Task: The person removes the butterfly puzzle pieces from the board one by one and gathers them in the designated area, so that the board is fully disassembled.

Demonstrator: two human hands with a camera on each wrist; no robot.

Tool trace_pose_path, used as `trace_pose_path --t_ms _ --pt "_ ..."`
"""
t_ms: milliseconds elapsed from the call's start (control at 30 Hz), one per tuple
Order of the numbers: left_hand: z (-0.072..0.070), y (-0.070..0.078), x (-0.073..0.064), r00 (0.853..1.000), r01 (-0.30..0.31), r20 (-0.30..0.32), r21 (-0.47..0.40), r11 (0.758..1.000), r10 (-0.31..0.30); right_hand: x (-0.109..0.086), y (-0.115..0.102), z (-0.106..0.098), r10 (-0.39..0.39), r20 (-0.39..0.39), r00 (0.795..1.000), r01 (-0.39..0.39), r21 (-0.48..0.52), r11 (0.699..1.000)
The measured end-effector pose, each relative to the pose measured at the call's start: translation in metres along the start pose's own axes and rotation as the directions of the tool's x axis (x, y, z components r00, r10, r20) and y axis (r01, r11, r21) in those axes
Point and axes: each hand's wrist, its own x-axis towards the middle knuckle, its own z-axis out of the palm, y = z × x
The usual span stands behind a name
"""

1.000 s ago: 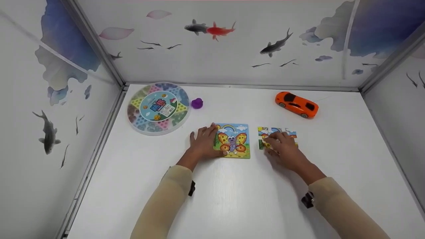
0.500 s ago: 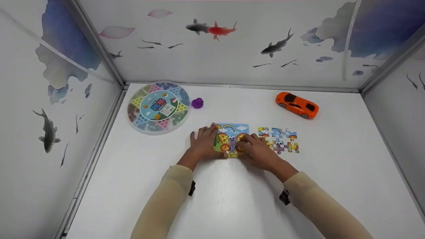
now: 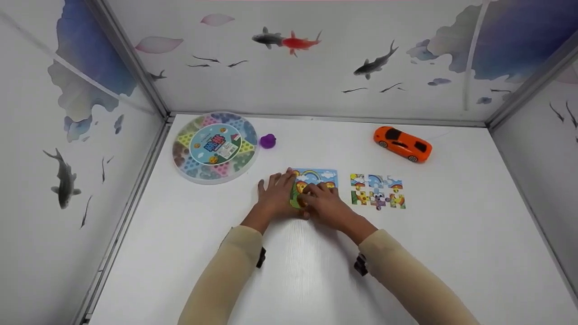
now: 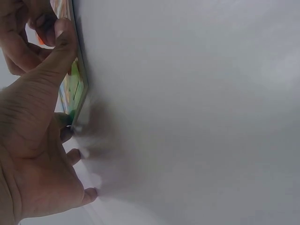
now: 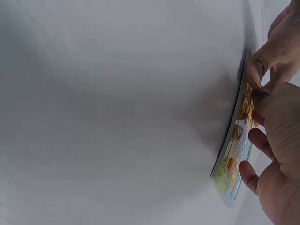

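Note:
A square butterfly puzzle board [image 3: 326, 175] lies flat on the white table. My left hand [image 3: 275, 196] rests along its left side, fingers spread, the index at the upper corner. In the left wrist view the thumb [image 4: 63, 47] of that hand reaches over the front edge. My right hand [image 3: 332, 207] is over the board's lower part, fingers bent down at the lower left of the picture. Its fingertips meet the left thumb in the right wrist view, above the board [image 5: 234, 159]; I cannot tell if they pinch a puzzle piece.
Several loose puzzle pieces [image 3: 378, 198] lie in two rows right of the board. Farther back are an orange toy car [image 3: 403, 144], a small purple toy [image 3: 268, 141] and a round Chinese checkers box [image 3: 216, 149]. Printed panels [image 3: 311, 90] wall the table's back and sides.
My right hand has moved left from the loose pieces, across the board to its lower left, uncovering both rows of pieces. My left hand has stayed at the board's left side.

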Motion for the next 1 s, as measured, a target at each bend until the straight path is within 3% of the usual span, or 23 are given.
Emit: trace_pose_path --t_ms 267,533,800,1000 --pt "-0.001 0.0 -0.003 1.0 -0.003 -0.014 -0.011 1.0 0.003 0.012 -0.007 0.001 0.043 0.05 0.998 -0.041 -0.034 0.999" --pt "0.0 -0.001 -0.002 0.999 -0.021 -0.025 0.01 1.0 0.021 0.02 -0.013 0.002 0.0 0.035 0.999 0.002 -0.071 0.998" --pt "0.001 -0.003 0.0 1.0 -0.017 -0.014 0.013 1.0 0.017 0.026 -0.019 -0.001 0.071 0.094 0.993 -0.065 -0.066 0.996" --pt "0.0 -0.002 -0.001 1.0 -0.021 0.0 0.024 0.999 0.021 0.028 -0.02 0.001 0.087 0.09 0.992 -0.079 -0.087 0.993"
